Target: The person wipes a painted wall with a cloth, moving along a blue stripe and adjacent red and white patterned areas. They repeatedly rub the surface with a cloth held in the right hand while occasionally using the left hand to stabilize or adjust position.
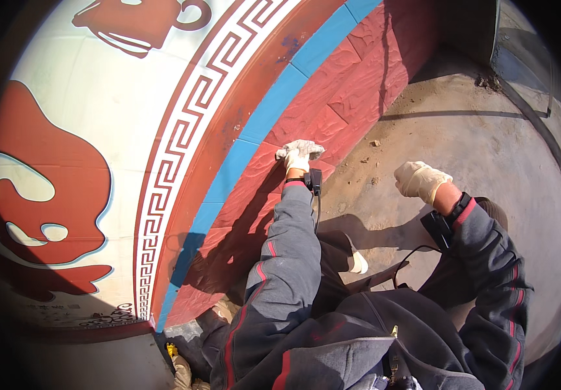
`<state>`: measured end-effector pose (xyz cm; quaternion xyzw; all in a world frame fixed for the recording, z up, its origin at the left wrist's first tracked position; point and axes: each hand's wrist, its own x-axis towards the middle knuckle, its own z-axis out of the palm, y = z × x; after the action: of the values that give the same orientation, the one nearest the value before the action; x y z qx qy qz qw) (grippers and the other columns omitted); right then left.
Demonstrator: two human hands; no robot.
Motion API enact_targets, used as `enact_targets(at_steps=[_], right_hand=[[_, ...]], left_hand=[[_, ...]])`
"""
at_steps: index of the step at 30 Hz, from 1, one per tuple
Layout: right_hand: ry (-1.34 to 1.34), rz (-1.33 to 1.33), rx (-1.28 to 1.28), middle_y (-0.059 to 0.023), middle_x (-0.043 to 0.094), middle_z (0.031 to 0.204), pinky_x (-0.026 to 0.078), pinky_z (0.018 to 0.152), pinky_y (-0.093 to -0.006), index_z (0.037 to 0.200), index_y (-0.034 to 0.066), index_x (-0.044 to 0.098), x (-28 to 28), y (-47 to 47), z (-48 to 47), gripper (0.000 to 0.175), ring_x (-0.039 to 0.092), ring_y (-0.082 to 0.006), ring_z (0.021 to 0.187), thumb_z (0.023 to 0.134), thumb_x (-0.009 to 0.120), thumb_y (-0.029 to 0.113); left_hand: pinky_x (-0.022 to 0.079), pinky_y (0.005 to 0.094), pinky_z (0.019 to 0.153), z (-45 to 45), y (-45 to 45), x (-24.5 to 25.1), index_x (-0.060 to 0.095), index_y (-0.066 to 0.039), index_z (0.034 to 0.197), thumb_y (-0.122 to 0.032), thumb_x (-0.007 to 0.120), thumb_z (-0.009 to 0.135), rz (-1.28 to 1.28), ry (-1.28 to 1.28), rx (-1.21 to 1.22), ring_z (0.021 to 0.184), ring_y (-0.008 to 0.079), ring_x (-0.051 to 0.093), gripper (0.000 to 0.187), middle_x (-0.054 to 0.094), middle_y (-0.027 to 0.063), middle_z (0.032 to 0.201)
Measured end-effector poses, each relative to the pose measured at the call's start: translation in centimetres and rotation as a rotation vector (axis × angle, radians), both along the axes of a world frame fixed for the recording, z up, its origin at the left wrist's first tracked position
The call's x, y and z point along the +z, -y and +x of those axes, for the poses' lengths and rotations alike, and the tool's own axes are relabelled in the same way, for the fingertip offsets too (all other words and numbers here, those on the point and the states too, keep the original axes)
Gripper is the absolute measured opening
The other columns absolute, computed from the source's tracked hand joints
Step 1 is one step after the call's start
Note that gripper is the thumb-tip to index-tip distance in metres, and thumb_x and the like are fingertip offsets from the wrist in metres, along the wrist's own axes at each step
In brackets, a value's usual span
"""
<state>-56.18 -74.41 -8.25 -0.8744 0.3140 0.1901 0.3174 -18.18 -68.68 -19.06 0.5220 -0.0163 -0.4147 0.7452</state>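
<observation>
My left hand (pixel 298 155), in a pale glove, holds a crumpled greyish-white cloth (pixel 313 150) against the red stone-textured lower part of the wall (pixel 327 119). A blue painted band (pixel 270 112) runs along the wall just above that part. My right hand (pixel 421 181), gloved as well, is loosely closed over the concrete ground to the right, away from the wall; nothing can be seen in it, but the inside of the fist is hidden. Both wrists carry a black strapped device, one (pixel 315 182) at the left and one (pixel 435 229) at the right.
Above the blue band, the wall bears a brown strip, a white key-pattern border (pixel 178 141) and large brown painted shapes (pixel 61 180). Bits of dirt (pixel 375 143) lie on the ground (pixel 495 146). A yellow-gloved hand (pixel 172 349), apparently another person's, shows at lower left. A cable (pixel 409 251) hangs by my right arm.
</observation>
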Motion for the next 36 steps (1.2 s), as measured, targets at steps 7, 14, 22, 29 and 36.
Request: enact_targets(at_steps=[7, 14, 22, 29, 36], right_hand=[[0.074, -0.021, -0.064, -0.0135, 0.068, 0.107, 0.053, 0.084, -0.0410, 0.103, 0.0082, 0.069, 1.5, 0.1, -0.2, 0.029, 0.065, -0.0334, 0.102, 0.082, 0.052, 0.017], [0.077, 0.022, -0.101, -0.0121, 0.069, 0.107, 0.053, 0.083, -0.0410, 0.103, 0.0093, 0.069, 2.2, 0.9, -1.8, 0.028, 0.065, -0.0325, 0.101, 0.081, 0.055, 0.018], [0.039, 0.054, -0.073, -0.0111, 0.068, 0.109, 0.054, 0.080, -0.0409, 0.109, 0.0120, 0.069, 2.5, 0.9, -1.6, 0.030, 0.065, -0.0311, 0.102, 0.082, 0.056, 0.017], [0.069, 0.104, -0.127, -0.0092, 0.069, 0.111, 0.054, 0.082, -0.0422, 0.109, 0.0124, 0.070, 4.3, 0.6, -2.5, 0.030, 0.065, -0.0311, 0.102, 0.082, 0.056, 0.014], [-0.023, 0.057, -0.079, -0.0073, 0.068, 0.112, 0.055, 0.074, -0.0481, 0.111, 0.0142, 0.070, 2.4, 0.8, -1.4, 0.032, 0.065, -0.0301, 0.102, 0.082, 0.059, 0.017]], left_hand=[[0.052, 0.0483, 0.096, -1.0, 3.2, 7.4, 0.051, -0.002, 0.109, -0.006, 0.048, 0.096, -0.269, -0.161, -0.006, 0.106, 0.0296, 0.059, 0.014, 0.059, 0.0136, 0.115], [0.035, 0.0457, 0.109, -4.9, 5.3, 9.3, 0.048, -0.003, 0.132, -0.012, 0.064, 0.090, -0.330, 0.380, -0.039, 0.122, 0.0254, 0.049, 0.045, 0.053, 0.0087, 0.133], [0.043, 0.0399, 0.099, -3.3, 8.8, 0.9, 0.047, -0.010, 0.135, -0.007, 0.072, 0.083, 0.031, 0.478, -0.116, 0.114, 0.0201, 0.053, 0.058, 0.054, 0.0022, 0.127], [0.049, 0.0479, 0.095, -5.0, 11.4, 1.4, 0.043, -0.014, 0.138, -0.003, 0.067, 0.085, 0.030, 0.355, -0.052, 0.112, 0.0279, 0.057, 0.059, 0.054, 0.0078, 0.130], [0.045, 0.0409, 0.097, -7.2, 11.9, 9.7, 0.057, -0.001, 0.117, -0.007, 0.057, 0.086, 0.243, 2.157, -0.248, 0.109, 0.0356, 0.057, 0.032, 0.058, 0.0193, 0.116]])
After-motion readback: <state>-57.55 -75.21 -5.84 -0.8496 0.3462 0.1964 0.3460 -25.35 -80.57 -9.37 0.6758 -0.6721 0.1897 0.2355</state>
